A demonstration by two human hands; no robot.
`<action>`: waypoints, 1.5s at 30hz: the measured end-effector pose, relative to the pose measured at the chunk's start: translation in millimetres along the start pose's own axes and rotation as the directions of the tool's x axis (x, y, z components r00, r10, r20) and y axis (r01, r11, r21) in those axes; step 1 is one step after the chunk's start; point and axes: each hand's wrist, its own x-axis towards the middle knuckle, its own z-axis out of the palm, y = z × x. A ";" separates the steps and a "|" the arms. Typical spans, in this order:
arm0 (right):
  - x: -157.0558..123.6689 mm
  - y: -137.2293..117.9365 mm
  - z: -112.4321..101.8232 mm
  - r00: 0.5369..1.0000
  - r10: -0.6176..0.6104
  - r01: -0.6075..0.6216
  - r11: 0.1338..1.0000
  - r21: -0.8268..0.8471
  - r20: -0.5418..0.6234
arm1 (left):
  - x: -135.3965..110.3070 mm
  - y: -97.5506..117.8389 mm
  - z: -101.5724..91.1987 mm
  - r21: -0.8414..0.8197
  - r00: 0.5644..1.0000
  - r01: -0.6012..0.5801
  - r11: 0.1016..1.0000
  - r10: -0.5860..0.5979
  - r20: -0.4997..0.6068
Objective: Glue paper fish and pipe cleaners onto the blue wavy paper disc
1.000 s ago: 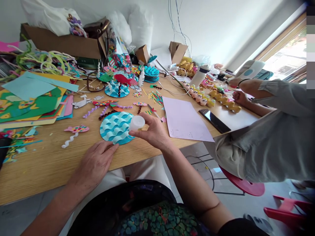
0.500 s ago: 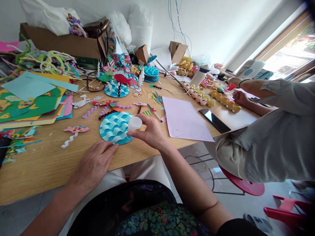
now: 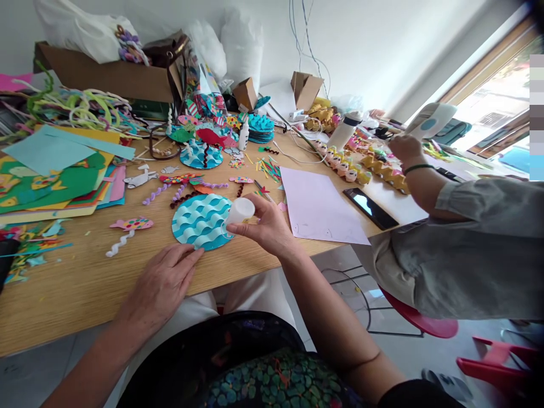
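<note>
1. Disc (image 3: 199, 221) of blue card, pale wavy strips across it, lying flat on the bench (image 3: 85, 300), just left of frame centre.
2. Left hand (image 3: 164, 277), lower left of centre: palm down, fingers close together, fingertips at the disc's near rim. Cannot tell whether they pinch it.
3. Right hand (image 3: 272, 226), mid-frame: thumb and fingers pinching a white bottle (image 3: 241, 209), tilted at the disc's right edge. Tip contact unclear.
4. Pink spotted fish (image 3: 131, 224), left of frame, well apart from the hands; white coil below it.
5. Lilac sheet (image 3: 323, 207), right of centre, faint marks along its near edge. Dark phone (image 3: 369, 208) just beside it.
6. Second wavy disc (image 3: 215, 158), upper centre, a red fish (image 3: 211, 137) raised above it on a dark coil.
7. Coloured paper stack (image 3: 63, 164), left edge of frame; scraps (image 3: 38, 258) below.
8. Co-worker's hand (image 3: 406, 148), upper right, dark band at the wrist.
</note>
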 end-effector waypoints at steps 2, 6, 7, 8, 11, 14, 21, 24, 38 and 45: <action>0.5 0.7 2.6 1.000 0.019 -0.019 1.000 -0.012 0.020 | 0.5 0.2 -0.3 -0.006 1.000 0.001 1.000 -0.001 -0.012; 1.7 0.1 5.0 0.999 0.020 -0.018 0.999 -0.028 0.046 | 0.9 0.0 -0.3 0.012 1.000 -0.025 1.000 0.025 -0.009; 1.9 -0.1 5.0 0.999 0.014 -0.013 0.999 -0.033 0.045 | 0.7 -0.1 -0.3 0.016 1.000 -0.031 0.999 0.031 -0.006; 2.1 -0.2 5.0 0.999 0.010 -0.008 0.999 -0.039 0.040 | 0.4 -0.2 -0.3 0.019 0.999 -0.033 0.999 0.033 -0.002; 2.0 -0.7 4.7 0.999 -0.003 0.005 0.998 -0.062 0.032 | -0.7 -0.3 -0.5 0.018 0.999 -0.037 0.999 0.037 0.010; 1.6 -1.4 4.5 0.999 -0.018 0.020 0.998 -0.063 0.045 | -0.9 -0.2 -0.4 0.018 0.999 -0.038 0.999 0.038 0.009; 2.8 -1.6 5.2 0.999 -0.018 0.021 0.997 -0.080 0.038 | 0.5 0.1 -0.2 -0.002 1.000 -0.007 1.000 0.007 0.013; 1.7 -3.5 3.2 0.999 -0.021 0.023 0.997 -0.067 0.031 | 0.0 0.2 0.0 0.000 1.000 -0.012 1.000 0.012 0.010; 2.9 1.3 4.2 1.000 -0.002 0.003 1.000 -0.030 0.030 | 0.5 -0.3 -0.5 -0.004 1.000 -0.006 1.000 0.006 0.010; 4.1 0.3 3.9 0.999 -0.007 0.011 0.994 -0.104 0.035 | 0.3 0.4 -0.4 -0.035 0.999 0.032 0.999 -0.032 0.013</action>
